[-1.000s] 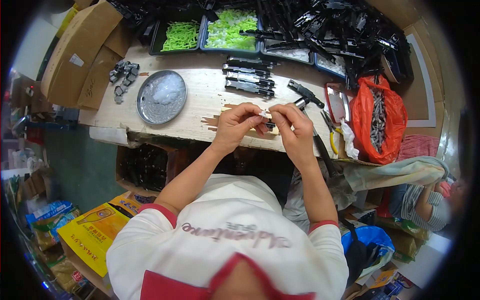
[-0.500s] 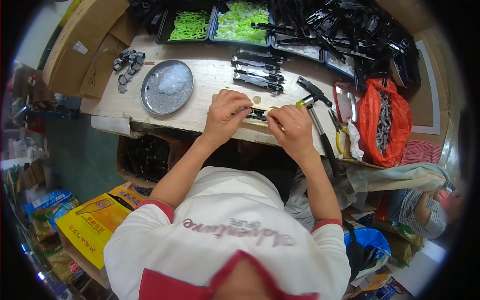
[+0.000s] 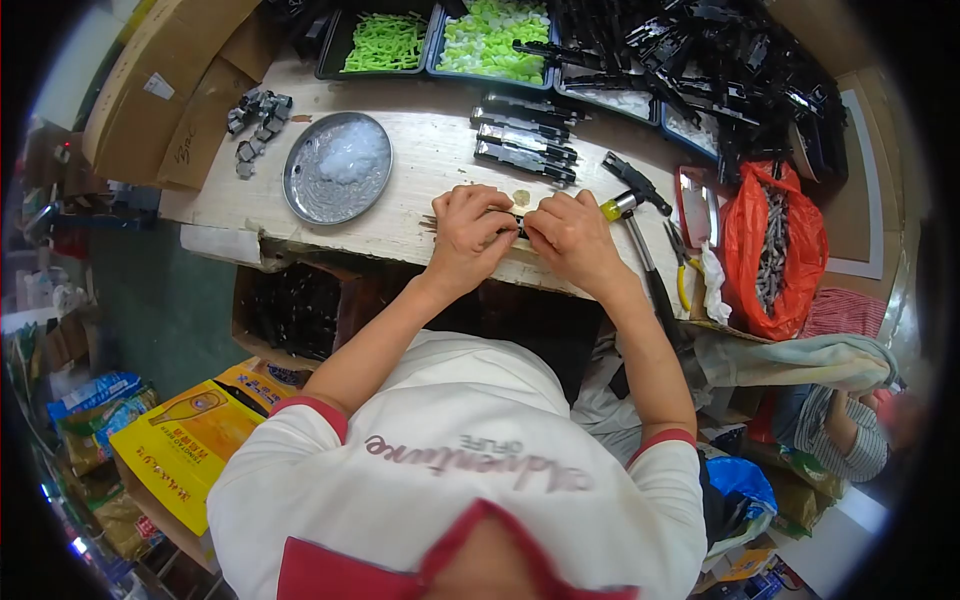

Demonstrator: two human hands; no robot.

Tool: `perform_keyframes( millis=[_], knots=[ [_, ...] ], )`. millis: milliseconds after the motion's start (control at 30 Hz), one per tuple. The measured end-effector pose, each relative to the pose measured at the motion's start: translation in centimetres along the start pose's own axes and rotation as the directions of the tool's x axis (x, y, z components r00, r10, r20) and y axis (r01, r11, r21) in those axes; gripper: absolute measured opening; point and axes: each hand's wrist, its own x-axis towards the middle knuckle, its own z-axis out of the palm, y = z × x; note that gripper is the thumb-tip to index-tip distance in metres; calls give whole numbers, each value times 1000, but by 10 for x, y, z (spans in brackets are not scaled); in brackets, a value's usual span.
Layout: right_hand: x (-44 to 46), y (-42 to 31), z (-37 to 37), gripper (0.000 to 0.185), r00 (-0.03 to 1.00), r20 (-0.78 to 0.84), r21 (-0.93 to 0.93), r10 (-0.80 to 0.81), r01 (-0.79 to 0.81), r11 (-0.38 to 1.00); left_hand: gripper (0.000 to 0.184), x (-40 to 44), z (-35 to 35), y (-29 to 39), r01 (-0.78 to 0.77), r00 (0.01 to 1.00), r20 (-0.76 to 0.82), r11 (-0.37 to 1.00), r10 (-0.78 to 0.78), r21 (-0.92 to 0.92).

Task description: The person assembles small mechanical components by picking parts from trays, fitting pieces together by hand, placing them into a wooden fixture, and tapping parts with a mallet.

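My left hand and my right hand are close together at the table's front edge, fingers bent and pressed on a small black part. Most of that part is hidden under the fingers. Beyond my hands lies a row of several black parts with metal strips. A round metal dish with small clear-white pieces stands to the left. A hammer with a yellow-green collar lies just right of my right hand, beside a black tool-like part.
Bins of green pieces and piled black parts line the back. At right are yellow-handled pliers and a red bag of metal pieces. Small metal clips lie left. A person's arm shows at lower right.
The small white piece held up between my fingers a second ago is no longer visible. Both hands have lowered onto the black part and drawn closer together. The view has shifted slightly.
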Motion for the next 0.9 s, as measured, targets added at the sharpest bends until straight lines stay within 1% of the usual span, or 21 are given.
perform_keyframes(
  millis=[67,133,267,333,467,533,667,767,800,833,867,900],
  knots=[
    [2,1,-2,9,999,30,16,-24,23,1000,12,0,0,0,-3,1000,5,1000,3,-5],
    [3,2,-3,6,994,106,39,-3,-1,999,12,0,0,-1,-2,1000,8,1000,2,-12],
    [9,4,-5,5,989,150,75,-17,6,997,12,0,1,-2,2,1000,13,1000,-2,-19],
    [11,3,-8,4,980,196,72,-39,25,997,13,0,1,-3,0,1000,10,1000,1,-26],
    [14,3,-5,3,974,224,56,-35,23,998,13,1,1,-1,2,1000,17,1000,-1,-31],
    [14,-1,-5,8,977,203,-39,-65,75,996,14,1,1,-2,6,1000,21,999,-6,-38],
    [11,-3,-4,9,981,178,-59,-74,85,995,13,1,0,-1,6,999,38,1000,-5,-20],
    [5,0,-5,9,988,153,-91,-33,47,995,13,2,-1,0,20,998,54,1000,-21,8],
    [3,2,-6,8,996,93,-50,14,-10,999,13,3,-1,2,15,998,54,1000,-16,12],
    [0,4,-7,8,997,37,-3,62,-62,998,13,4,-1,4,49,998,47,999,-49,-6],
    [-3,7,-10,8,998,34,0,57,-57,998,13,5,-2,6,85,996,41,996,-84,-22],
    [-6,11,-16,8,993,-24,38,116,-115,993,13,5,-2,7,86,996,41,996,-85,-16]
  ],
)
